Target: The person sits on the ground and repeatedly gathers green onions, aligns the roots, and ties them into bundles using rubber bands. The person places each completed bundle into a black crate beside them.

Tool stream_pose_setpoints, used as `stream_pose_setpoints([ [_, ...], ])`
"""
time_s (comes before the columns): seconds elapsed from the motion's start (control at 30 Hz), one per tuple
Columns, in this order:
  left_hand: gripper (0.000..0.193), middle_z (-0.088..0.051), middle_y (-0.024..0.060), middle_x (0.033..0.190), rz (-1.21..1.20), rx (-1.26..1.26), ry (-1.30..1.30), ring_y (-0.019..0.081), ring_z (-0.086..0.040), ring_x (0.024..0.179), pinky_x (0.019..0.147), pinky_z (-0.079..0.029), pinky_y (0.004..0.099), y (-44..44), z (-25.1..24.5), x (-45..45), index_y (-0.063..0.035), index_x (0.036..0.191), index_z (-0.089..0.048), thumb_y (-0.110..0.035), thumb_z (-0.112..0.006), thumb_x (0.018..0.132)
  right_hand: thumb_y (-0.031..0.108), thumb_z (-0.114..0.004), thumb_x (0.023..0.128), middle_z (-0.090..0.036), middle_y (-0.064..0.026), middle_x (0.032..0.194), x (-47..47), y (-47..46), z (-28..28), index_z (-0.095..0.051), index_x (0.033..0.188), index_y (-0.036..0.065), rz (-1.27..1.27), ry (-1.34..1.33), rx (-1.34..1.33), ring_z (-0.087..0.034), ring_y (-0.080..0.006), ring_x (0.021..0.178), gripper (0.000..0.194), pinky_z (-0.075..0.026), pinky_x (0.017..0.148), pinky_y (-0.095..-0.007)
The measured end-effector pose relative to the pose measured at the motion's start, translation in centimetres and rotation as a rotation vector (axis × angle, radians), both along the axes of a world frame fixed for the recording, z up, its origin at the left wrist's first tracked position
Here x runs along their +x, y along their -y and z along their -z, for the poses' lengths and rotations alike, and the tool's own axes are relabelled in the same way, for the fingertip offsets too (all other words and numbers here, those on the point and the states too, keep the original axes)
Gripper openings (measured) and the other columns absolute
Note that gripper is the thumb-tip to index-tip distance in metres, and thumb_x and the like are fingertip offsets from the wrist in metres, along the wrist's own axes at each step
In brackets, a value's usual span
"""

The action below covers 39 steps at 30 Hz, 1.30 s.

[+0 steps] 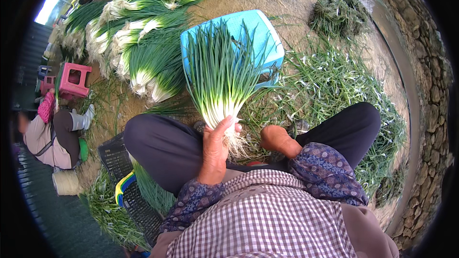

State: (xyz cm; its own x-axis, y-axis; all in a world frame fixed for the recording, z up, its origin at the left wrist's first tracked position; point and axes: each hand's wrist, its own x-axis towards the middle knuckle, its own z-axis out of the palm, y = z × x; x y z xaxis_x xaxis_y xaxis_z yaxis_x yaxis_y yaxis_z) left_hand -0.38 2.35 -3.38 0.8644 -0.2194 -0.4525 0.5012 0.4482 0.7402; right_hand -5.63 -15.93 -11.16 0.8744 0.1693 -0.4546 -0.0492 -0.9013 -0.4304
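Observation:
My left hand (215, 147) is closed around the white stems of a bunch of spring onions (224, 82), just above their stringy roots (235, 145). The green leaves fan out away from me over a light-blue plastic stool (267, 39). To the right of the roots, my right hand (277, 138) is curled near my right knee, apart from the bunch. Its fingers are folded out of sight, so whether anything is in them is hidden.
Bundled spring onions (143, 32) lie in heaps at upper left. Loose trimmed leaves (333, 75) cover the ground on the right. A black crate (138, 200) holding more onions stands by my left leg. Another person (53, 136) sits at far left near a pink stool (74, 79).

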Motion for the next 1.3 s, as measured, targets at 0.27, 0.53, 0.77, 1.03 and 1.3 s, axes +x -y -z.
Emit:
stream_pose_setpoints([
  [0.27, 0.03, -0.067, 0.0061, 0.096, 0.04, -0.039, -0.09, 0.0131, -0.064, 0.075, 0.062, -0.054, 0.0263, -0.3, 0.5, 0.1, -0.0017, 0.111, -0.062, -0.005, -0.07, 0.082, 0.034, -0.074, 0.083, -0.056, 0.0032, 0.067, 4.7, -0.5, -10.0, -0.065, 0.091, 0.004, 0.764, -0.191, 1.202, -0.045, -0.004, 0.055, 0.032, -0.033, 0.047, -0.0193],
  [0.53, 0.028, -0.069, 0.0088, 0.093, -0.094, -0.001, -0.013, 0.0156, -0.066, 0.078, 0.061, -0.054, 0.0275, -0.5, 1.3, 0.2, -0.0019, 0.108, -0.063, -0.004, -0.07, 0.081, 0.029, -0.069, 0.089, -0.058, 0.0024, 0.062, 3.9, -1.0, -7.3, -0.064, 0.076, 0.008, 0.858, -0.338, 1.315, -0.044, -0.0029, 0.047, 0.025, -0.03, 0.042, -0.0174],
  [0.77, 0.029, -0.069, 0.0075, 0.094, -0.083, 0.045, -0.019, 0.015, -0.067, 0.08, 0.06, -0.054, 0.0276, -0.4, 1.1, 0.1, -0.0029, 0.109, -0.063, -0.006, -0.071, 0.081, 0.017, -0.063, 0.092, -0.061, 0.0018, 0.064, 5.7, -2.6, -9.3, -0.066, 0.09, 0.003, 0.836, 0.075, 1.208, -0.047, -0.0028, 0.048, 0.014, -0.033, 0.043, -0.0188],
  [1.03, 0.027, -0.069, 0.0055, 0.093, -0.111, 0.009, -0.029, 0.0124, -0.066, 0.076, 0.06, -0.054, 0.0256, -0.3, 0.2, 0.2, -0.003, 0.106, -0.065, -0.005, -0.071, 0.08, 0.017, -0.062, 0.093, -0.058, 0.0041, 0.063, 6.5, -3.3, -7.4, -0.064, 0.087, 0.007, 0.726, 0.071, 1.362, -0.043, -0.0014, 0.047, 0.011, -0.031, 0.043, -0.0174],
  [1.3, 0.026, -0.07, 0.0085, 0.092, -0.196, 0.038, 0.02, 0.0144, -0.066, 0.071, 0.057, -0.053, 0.0272, -0.4, 0.6, 0.6, -0.0012, 0.106, -0.064, -0.004, -0.069, 0.081, 0.014, -0.064, 0.077, -0.066, -0.0163, 0.076, -2.9, 3.9, -4.3, -0.064, 0.083, 0.003, -0.22, 0.019, 0.121, -0.065, -0.0334, 0.068, 0.012, -0.051, 0.06, -0.0431],
])
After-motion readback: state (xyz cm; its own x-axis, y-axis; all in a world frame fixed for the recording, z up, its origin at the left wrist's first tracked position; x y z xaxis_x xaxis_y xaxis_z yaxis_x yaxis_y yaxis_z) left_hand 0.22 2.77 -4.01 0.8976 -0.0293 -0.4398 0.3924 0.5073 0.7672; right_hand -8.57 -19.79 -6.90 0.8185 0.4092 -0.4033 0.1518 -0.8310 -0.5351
